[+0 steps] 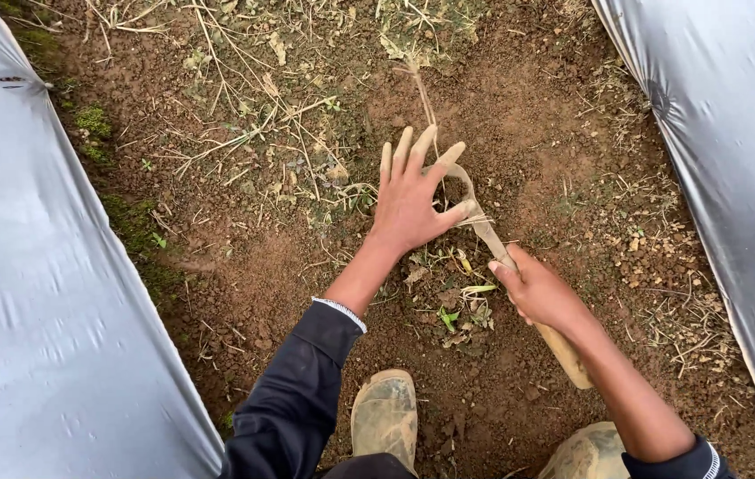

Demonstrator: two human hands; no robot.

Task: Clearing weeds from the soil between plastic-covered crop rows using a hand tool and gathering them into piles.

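Fingers of the left hand (413, 208) spread flat on soil (528, 115) at 12 o'clock; right hand (542, 293) grips the hoe (484, 231) handle.

No packages, labels, signs or screens are anywhere around the hands here.
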